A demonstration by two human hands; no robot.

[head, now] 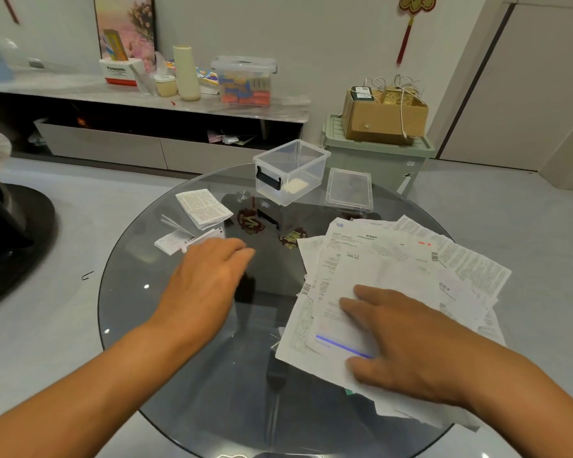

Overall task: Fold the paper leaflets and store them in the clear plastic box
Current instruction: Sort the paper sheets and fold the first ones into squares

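Many unfolded leaflets [407, 269] lie fanned at the table's [186, 385] right edge, long axes running from the near edge toward the far right. The right hand [407, 345] rests flat on them, fingers spread, so it is plainly the nearer hand. The left hand [209, 279] hovers relaxed, holding nothing, beside folded leaflets [202, 209] near the left edge. The box [290, 170] stands open at the far edge, lid [349, 188] just beside it, ahead of both hands
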